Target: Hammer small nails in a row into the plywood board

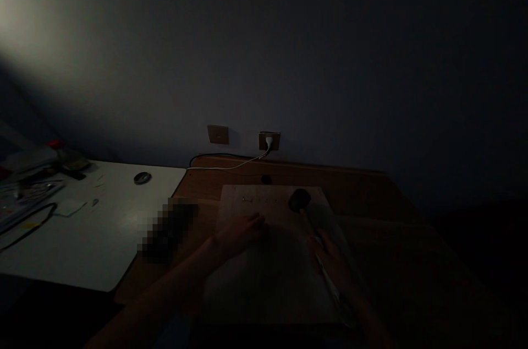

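Observation:
In the dim head view, my right hand (330, 258) is closed around the light handle of a mallet (299, 201) with a dark, rounded head. The head is over the far right part of a pale board (280, 299). My left hand (243, 233) is over the board's left half, its fingers curled; whether anything is in them is hidden. Beyond that hand, a small nail-like piece (247, 199) is at the left of a row of small marks near the board's far edge. A pale strip runs beside my right hand, too dark to name.
The board is on a wooden table (379, 233) against a wall. A white table (94, 239) adjoins it on the left, bearing a red-capped bottle (68, 156), a small round dish (142, 178) and clutter. A white plug (269, 141) sits in a wall socket, its cable trailing left.

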`<act>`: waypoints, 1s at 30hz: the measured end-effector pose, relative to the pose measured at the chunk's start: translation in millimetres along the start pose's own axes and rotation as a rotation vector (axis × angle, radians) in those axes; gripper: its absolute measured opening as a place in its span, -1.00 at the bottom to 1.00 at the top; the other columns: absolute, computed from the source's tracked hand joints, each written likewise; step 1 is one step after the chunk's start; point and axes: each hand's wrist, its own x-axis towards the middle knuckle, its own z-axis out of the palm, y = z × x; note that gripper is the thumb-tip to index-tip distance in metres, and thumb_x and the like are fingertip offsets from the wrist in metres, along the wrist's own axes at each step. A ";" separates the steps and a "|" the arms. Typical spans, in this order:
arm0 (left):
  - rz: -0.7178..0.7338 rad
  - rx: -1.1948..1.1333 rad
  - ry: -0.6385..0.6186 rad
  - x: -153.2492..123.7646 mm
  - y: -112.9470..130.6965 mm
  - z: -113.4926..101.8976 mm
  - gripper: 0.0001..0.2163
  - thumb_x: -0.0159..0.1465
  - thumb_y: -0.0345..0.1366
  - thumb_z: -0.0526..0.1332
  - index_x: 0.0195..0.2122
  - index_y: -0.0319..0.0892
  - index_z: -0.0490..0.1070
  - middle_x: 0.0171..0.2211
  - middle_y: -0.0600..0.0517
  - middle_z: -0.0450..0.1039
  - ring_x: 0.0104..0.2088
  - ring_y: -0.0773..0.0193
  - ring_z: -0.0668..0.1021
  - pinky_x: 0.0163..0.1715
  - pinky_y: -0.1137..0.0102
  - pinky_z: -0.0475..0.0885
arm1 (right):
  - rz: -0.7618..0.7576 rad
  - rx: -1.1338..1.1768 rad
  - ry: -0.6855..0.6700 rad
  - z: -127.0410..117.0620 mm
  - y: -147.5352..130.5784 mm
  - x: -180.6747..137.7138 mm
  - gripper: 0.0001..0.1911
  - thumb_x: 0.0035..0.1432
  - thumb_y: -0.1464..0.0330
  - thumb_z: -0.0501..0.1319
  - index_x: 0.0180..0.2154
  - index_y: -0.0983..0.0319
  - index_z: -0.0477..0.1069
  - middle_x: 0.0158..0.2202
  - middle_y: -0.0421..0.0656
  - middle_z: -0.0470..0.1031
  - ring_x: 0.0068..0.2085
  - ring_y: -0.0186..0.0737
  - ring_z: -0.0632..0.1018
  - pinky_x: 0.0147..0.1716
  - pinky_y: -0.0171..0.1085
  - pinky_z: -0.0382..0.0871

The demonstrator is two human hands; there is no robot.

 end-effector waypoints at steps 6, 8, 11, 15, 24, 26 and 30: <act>-0.122 -0.044 -0.054 6.3 -8.3 -0.7 -0.84 0.30 -0.49 0.18 -0.12 -0.22 0.47 -0.16 -0.14 0.44 -0.24 0.12 0.48 -0.46 0.35 0.34 | 0.062 -0.010 0.034 1.4 -4.5 -2.6 -0.11 0.01 -0.17 0.15 0.20 0.27 0.20 -0.56 -0.31 0.40 -0.56 -0.21 0.45 -0.57 -0.27 0.33; -0.154 -0.049 -0.015 5.4 -11.6 -1.3 -0.83 0.28 -0.49 0.20 -0.13 -0.22 0.48 -0.18 -0.16 0.44 -0.20 0.07 0.48 -0.39 0.31 0.37 | 0.061 -0.006 0.044 1.5 -6.7 -4.6 -0.13 0.00 -0.18 0.16 0.19 0.23 0.22 -0.54 -0.28 0.44 -0.52 -0.19 0.49 -0.55 -0.27 0.35; -0.218 -0.082 0.029 2.8 -17.1 -2.4 -0.86 0.25 -0.51 0.20 -0.20 -0.23 0.49 -0.19 -0.17 0.44 -0.16 0.04 0.48 -0.27 0.26 0.41 | 0.074 0.005 0.049 1.9 -7.7 -6.4 -0.16 0.03 -0.16 0.15 0.19 0.23 0.21 -0.53 -0.26 0.46 -0.51 -0.18 0.49 -0.56 -0.27 0.34; -0.239 -0.127 0.030 -1.3 -22.2 -4.4 -0.86 0.23 -0.55 0.17 -0.26 -0.22 0.44 -0.18 -0.17 0.43 -0.14 0.07 0.48 -0.19 0.28 0.42 | 0.069 0.010 0.037 3.5 -4.8 -4.5 -0.09 -0.01 -0.18 0.15 0.19 0.30 0.19 -0.57 -0.28 0.41 -0.55 -0.21 0.45 -0.59 -0.28 0.30; -0.474 -0.537 0.402 -1.0 -52.4 9.1 -0.88 0.22 -0.53 0.15 -0.29 -0.19 0.39 -0.33 0.04 0.45 -0.38 0.35 0.49 -0.36 0.49 0.35 | 0.010 0.080 0.031 6.2 -4.6 -3.0 -0.31 -0.01 -0.09 0.18 0.02 0.25 0.29 -0.67 -0.41 0.25 -0.65 -0.33 0.32 -0.67 -0.36 0.15; -0.527 -0.539 0.493 5.4 -60.0 17.0 -0.88 0.20 -0.51 0.18 -0.29 -0.20 0.46 -0.33 0.02 0.49 -0.37 0.33 0.51 -0.34 0.48 0.36 | 0.018 0.091 0.041 6.3 -5.1 -3.5 -0.29 -0.03 -0.09 0.18 0.03 0.25 0.28 -0.67 -0.41 0.25 -0.66 -0.34 0.31 -0.67 -0.36 0.15; -0.569 -0.528 0.552 16.5 -66.0 29.8 -0.82 0.22 -0.50 0.17 -0.26 -0.16 0.53 -0.29 0.00 0.55 -0.30 0.29 0.56 -0.27 0.46 0.42 | 0.036 0.098 0.054 7.1 -2.0 -2.1 -0.23 -0.04 -0.10 0.19 0.09 0.26 0.26 -0.65 -0.41 0.27 -0.66 -0.35 0.31 -0.67 -0.36 0.16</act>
